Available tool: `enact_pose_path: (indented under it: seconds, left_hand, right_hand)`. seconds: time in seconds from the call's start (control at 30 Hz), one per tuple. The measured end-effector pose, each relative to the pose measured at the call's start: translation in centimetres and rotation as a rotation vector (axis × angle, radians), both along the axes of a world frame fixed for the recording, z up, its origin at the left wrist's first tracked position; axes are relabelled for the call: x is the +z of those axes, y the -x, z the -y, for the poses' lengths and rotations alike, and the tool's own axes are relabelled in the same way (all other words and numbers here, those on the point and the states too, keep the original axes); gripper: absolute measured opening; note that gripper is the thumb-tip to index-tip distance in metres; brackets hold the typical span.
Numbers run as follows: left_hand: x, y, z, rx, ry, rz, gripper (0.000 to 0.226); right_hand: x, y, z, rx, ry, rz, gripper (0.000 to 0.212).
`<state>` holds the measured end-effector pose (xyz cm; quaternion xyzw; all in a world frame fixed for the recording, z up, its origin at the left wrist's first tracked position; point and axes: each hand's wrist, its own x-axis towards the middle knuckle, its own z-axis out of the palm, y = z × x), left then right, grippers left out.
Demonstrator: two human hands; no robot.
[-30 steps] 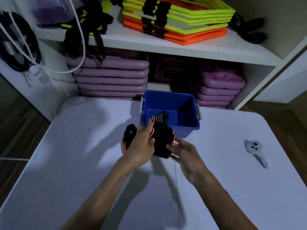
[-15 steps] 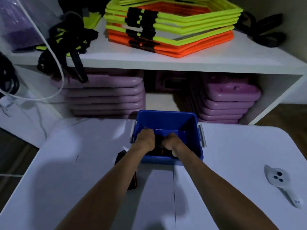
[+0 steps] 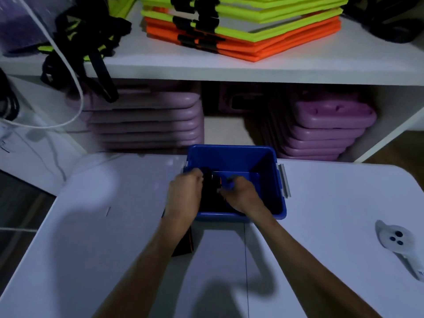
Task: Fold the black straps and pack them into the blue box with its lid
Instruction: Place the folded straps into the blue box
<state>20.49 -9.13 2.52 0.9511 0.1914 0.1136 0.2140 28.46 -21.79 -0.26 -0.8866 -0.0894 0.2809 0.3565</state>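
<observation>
The open blue box (image 3: 263,157) stands at the far edge of the white table (image 3: 91,226). Both my hands reach down into it. Between them a folded black strap with orange edging (image 3: 212,191) sits against the box's left side. My left hand (image 3: 183,196) presses on the strap's left side. My right hand (image 3: 241,191) grips its right edge with curled fingers. A second black and orange strap (image 3: 185,244) lies on the table in front of the box, mostly hidden under my left forearm. No lid is in view.
A white controller (image 3: 397,242) lies on the table at the right. Behind the table a white shelf holds yellow and orange foam frames (image 3: 241,26) and tangled black straps (image 3: 87,37). Purple pads (image 3: 146,120) are stacked below. A white cable (image 3: 68,72) hangs at left.
A second ago both hands held the folded strap above the table in front of the box. They have carried it into the box and pushed it down toward the left side.
</observation>
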Motion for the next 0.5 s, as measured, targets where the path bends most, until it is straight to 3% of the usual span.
enact_pose_path:
  seconds: [0.07, 0.13, 0.2, 0.27, 0.37, 0.5]
  left_hand:
    - [-1.1, 5.5, -1.2, 0.175, 0.11, 0.281, 0.011]
    - [-4.1, 10.5, -2.1, 0.459, 0.261, 0.218, 0.014]
    - [-7.5, 13.5, -2.4, 0.666, 0.475, -0.072, 0.032]
    - [-9.2, 14.3, -2.1, 0.677, 0.595, -0.233, 0.048]
    - [-9.6, 13.2, -1.9, 0.658, 0.659, -0.179, 0.051]
    - [-10.1, 12.3, -2.4, 0.684, 0.823, -0.195, 0.051]
  right_hand:
    - [2.4, 3.5, 1.2, -0.136, -0.303, 0.15, 0.014]
    - [3.0, 8.3, 2.0, -0.202, -0.47, 0.103, 0.007]
    - [1.6, 12.9, 1.7, -0.176, -0.411, -0.105, 0.018]
    - [-1.4, 15.2, 0.4, -0.118, -0.222, -0.184, 0.027]
    - [-4.9, 15.6, -2.7, -0.148, 0.002, -0.129, 0.056]
    - [-6.2, 15.6, -5.7, -0.354, -0.032, -0.254, 0.045]
